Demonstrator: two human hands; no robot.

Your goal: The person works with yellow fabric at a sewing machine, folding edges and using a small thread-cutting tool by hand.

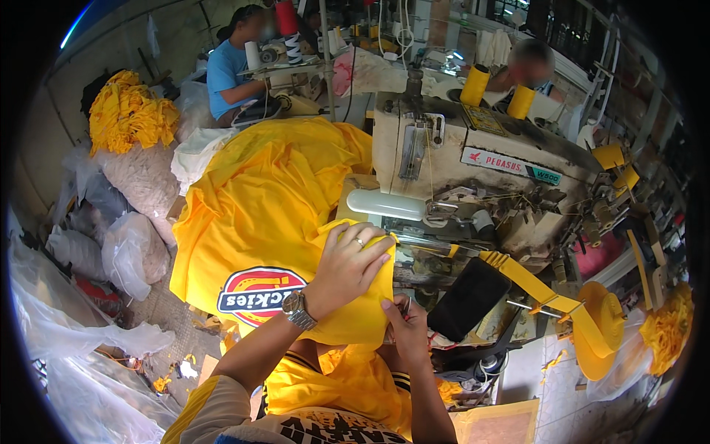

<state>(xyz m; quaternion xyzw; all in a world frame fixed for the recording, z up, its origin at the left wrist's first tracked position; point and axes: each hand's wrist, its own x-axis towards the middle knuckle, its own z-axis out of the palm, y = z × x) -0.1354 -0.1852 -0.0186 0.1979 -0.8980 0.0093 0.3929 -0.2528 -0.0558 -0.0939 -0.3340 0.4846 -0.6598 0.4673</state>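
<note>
So the yellow cloth [251, 214] is spreading over the bench in a big loose heap to the left of the sewing machine [473, 140], with its near end hanging toward the person's lap. The left hand [353, 260] is lying palm down on the edge nearest the machine, fingers close together and bent; its thumb isn't showing, so I can't tell if it's pinching. The right hand [408, 325] is curling at the near right corner, thumb touching the edge, but I can't tell whether it's clamping the cloth or something small.

Judging by the folds, I'm guessing soft, floppy and light, not fragile, though the heap is probably dragging a bit. I'd be holding it flat near the edge, one hand each side, keeping off the badge [262, 296]. Also, a black phone [470, 300] is sitting just beside the right hand.
</note>
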